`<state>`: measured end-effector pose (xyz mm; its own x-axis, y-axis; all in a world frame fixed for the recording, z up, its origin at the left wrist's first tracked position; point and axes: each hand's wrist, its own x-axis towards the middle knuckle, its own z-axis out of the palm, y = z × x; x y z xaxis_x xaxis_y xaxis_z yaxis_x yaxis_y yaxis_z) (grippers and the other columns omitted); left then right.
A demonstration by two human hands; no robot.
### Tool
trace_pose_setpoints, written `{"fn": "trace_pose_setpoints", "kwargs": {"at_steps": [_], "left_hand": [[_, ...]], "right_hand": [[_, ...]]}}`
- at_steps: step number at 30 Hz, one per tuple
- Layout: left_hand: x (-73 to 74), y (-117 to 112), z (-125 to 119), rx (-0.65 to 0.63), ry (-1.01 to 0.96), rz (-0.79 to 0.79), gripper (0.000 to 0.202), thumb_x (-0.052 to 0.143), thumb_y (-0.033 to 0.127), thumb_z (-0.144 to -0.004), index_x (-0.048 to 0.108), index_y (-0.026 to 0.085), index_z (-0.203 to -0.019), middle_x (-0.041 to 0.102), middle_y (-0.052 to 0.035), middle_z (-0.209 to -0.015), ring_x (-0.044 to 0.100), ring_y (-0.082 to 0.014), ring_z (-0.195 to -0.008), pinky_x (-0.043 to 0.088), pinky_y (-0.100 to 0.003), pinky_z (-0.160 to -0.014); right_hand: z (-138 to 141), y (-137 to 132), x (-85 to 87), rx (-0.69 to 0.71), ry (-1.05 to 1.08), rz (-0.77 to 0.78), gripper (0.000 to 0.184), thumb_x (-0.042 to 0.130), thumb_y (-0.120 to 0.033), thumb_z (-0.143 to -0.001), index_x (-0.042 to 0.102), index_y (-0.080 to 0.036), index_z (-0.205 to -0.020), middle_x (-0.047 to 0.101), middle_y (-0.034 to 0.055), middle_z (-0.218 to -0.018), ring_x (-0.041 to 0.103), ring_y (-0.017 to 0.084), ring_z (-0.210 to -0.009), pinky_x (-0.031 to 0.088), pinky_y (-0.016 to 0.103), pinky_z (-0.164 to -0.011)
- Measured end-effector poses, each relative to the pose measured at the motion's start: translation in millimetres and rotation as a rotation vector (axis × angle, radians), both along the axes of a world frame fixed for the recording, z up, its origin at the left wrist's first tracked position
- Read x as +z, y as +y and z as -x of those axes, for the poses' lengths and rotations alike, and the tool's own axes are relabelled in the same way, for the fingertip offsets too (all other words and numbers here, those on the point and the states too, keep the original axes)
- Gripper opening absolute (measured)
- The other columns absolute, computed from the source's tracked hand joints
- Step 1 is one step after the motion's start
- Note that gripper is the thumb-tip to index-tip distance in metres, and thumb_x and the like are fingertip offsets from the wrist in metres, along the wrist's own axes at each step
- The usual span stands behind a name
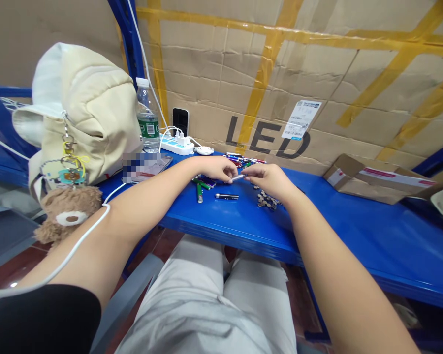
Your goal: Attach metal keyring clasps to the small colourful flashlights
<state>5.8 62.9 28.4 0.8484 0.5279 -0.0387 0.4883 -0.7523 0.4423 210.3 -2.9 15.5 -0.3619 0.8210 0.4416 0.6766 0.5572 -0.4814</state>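
My left hand [216, 168] and my right hand [268, 178] meet over the blue shelf [354, 231]. Both pinch the ends of a small silver pen-shaped tube [238, 177] held between them. A black tube [227, 196] and a green one [200, 192] lie on the shelf just below my left hand. More coloured tubes [243, 160] lie in a heap behind my hands. A pile of small dark metal parts [266, 200] sits under my right wrist.
A cream bag [84, 108] with a teddy-bear charm [68, 211] stands at the left, beside a water bottle [147, 118], a white power strip [177, 143] and a phone [147, 166]. A flat cardboard box [376, 179] lies right. A cardboard wall backs the shelf.
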Motion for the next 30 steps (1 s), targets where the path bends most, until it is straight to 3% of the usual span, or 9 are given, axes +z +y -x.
{"fn": "trace_pose_setpoints", "kwargs": {"at_steps": [5, 9, 12, 16, 21, 26, 30], "left_hand": [[1.7, -4, 0, -0.027, -0.009, -0.020, 0.033, 0.061, 0.030, -0.077, 0.066, 0.017, -0.106, 0.071, -0.0035, -0.099, 0.064, -0.0147, -0.089, 0.045, -0.023, -0.076], [1.3, -8, -1, -0.042, -0.057, -0.079, 0.028, 0.058, 0.030, -0.082, 0.068, 0.016, -0.105, 0.072, -0.0042, -0.096, 0.064, -0.0144, -0.086, 0.044, -0.023, -0.074], [-2.5, -8, -6, -0.042, -0.122, -0.265, 0.024, 0.056, 0.027, -0.084, 0.069, 0.016, -0.101, 0.071, -0.0050, -0.094, 0.063, -0.0144, -0.083, 0.043, -0.024, -0.072], [-8.9, -11, -13, 0.007, -0.107, -0.653, 0.022, 0.050, 0.027, -0.088, 0.068, 0.017, -0.096, 0.069, -0.0072, -0.093, 0.060, -0.0167, -0.084, 0.039, -0.027, -0.070], [-15.5, -16, -20, 0.102, -0.070, -1.004, 0.027, 0.042, 0.028, -0.095, 0.067, 0.017, -0.094, 0.068, -0.0091, -0.093, 0.058, -0.0192, -0.087, 0.034, -0.030, -0.068], [-15.9, -17, -22, 0.085, -0.085, -1.163, 0.024, 0.041, 0.017, -0.094, 0.065, 0.016, -0.088, 0.069, -0.0083, -0.085, 0.056, -0.0184, -0.083, 0.031, -0.033, -0.069], [-11.9, -19, -25, 0.110, -0.098, -1.174, 0.029, 0.037, 0.015, -0.095, 0.064, 0.016, -0.085, 0.069, -0.0083, -0.084, 0.057, -0.0188, -0.083, 0.032, -0.034, -0.070]], "right_hand": [[-2, -2, 1.6, -0.032, -0.048, 0.042, 0.016, 0.063, -0.019, -0.077, 0.075, -0.023, -0.087, 0.075, 0.0014, -0.089, 0.068, 0.021, -0.085, 0.053, 0.033, -0.081], [-2, -1, 0.6, -0.063, 0.095, 0.148, 0.011, 0.067, -0.021, -0.076, 0.074, -0.020, -0.085, 0.074, 0.0027, -0.080, 0.070, 0.020, -0.078, 0.055, 0.032, -0.075], [-3, 1, -1.4, -0.121, 0.245, 0.204, 0.010, 0.071, -0.023, -0.073, 0.072, -0.018, -0.081, 0.074, 0.0041, -0.074, 0.070, 0.020, -0.074, 0.056, 0.033, -0.073], [-5, 4, -4.7, -0.154, 0.443, 0.281, 0.017, 0.078, -0.026, -0.067, 0.071, -0.015, -0.079, 0.073, 0.0046, -0.071, 0.070, 0.018, -0.072, 0.057, 0.032, -0.075], [-3, 5, -6.7, -0.145, 0.751, 0.448, 0.009, 0.076, -0.016, -0.071, 0.069, -0.013, -0.075, 0.072, 0.0048, -0.073, 0.070, 0.013, -0.072, 0.058, 0.028, -0.080], [-3, 3, -4.9, -0.126, 0.969, 0.621, 0.013, 0.066, -0.005, -0.079, 0.064, -0.014, -0.069, 0.071, 0.0034, -0.072, 0.069, 0.009, -0.073, 0.057, 0.025, -0.084], [-2, 3, -3.3, -0.115, 0.994, 0.650, 0.013, 0.065, -0.008, -0.081, 0.061, -0.015, -0.071, 0.071, 0.0033, -0.074, 0.069, 0.010, -0.075, 0.056, 0.026, -0.085]]}}
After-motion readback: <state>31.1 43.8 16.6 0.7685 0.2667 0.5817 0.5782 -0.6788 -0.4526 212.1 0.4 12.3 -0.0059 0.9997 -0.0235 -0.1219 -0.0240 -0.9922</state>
